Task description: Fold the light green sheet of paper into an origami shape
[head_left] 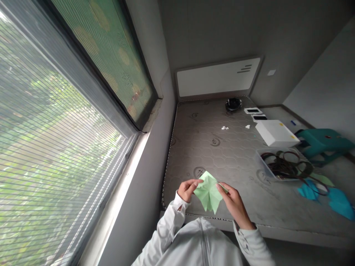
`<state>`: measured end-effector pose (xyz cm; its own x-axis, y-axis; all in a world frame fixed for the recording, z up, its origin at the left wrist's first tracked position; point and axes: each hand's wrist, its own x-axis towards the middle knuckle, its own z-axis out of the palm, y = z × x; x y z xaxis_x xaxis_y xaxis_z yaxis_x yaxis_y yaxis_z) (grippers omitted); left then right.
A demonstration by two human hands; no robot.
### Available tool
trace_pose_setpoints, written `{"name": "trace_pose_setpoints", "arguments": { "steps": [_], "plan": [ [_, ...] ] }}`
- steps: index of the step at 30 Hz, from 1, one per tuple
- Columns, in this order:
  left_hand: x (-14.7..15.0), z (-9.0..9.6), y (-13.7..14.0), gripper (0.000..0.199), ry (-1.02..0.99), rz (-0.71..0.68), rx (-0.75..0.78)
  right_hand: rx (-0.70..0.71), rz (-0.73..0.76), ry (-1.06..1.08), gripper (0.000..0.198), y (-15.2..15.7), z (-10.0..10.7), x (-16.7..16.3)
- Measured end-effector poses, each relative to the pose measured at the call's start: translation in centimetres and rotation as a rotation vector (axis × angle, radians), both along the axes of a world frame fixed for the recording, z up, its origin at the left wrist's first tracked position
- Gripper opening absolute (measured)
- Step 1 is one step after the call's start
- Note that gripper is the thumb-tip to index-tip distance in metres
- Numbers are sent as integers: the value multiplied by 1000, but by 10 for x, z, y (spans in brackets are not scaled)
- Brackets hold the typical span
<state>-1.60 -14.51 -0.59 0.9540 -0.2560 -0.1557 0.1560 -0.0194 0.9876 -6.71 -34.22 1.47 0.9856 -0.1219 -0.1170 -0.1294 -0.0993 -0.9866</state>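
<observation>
A light green sheet of folded paper with many crease lines is held up in front of my body, over the near edge of the mattress. My left hand pinches its left upper edge between thumb and fingers. On the opposite side, my right hand grips the right edge, thumb on the near face and fingers behind. The paper spreads partly open, with two points hanging down at the bottom. Its back side is hidden from me.
The grey mattress bears a clear plastic box of dark straps, a white box, two phone-like items, small white pieces and a black coiled object. Blue paper lies right. A teal stool stands beyond; a window is left.
</observation>
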Motion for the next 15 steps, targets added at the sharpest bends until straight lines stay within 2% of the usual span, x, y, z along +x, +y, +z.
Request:
{"name": "trace_pose_setpoints", "arguments": {
  "steps": [6,11,13,15],
  "plan": [
    [2,-11,-6,69,-44,57,28,-2,-89,-23,49,-2,-10,3],
    [3,-13,-2,65,-66,-1,16,-28,-119,-29,48,-2,-10,4],
    [2,-18,-3,67,-71,-24,5,-39,-121,-26,48,-1,-12,4],
    [2,-26,-6,64,-61,10,7,-54,-116,-34,48,-3,-16,5]
  ]
}}
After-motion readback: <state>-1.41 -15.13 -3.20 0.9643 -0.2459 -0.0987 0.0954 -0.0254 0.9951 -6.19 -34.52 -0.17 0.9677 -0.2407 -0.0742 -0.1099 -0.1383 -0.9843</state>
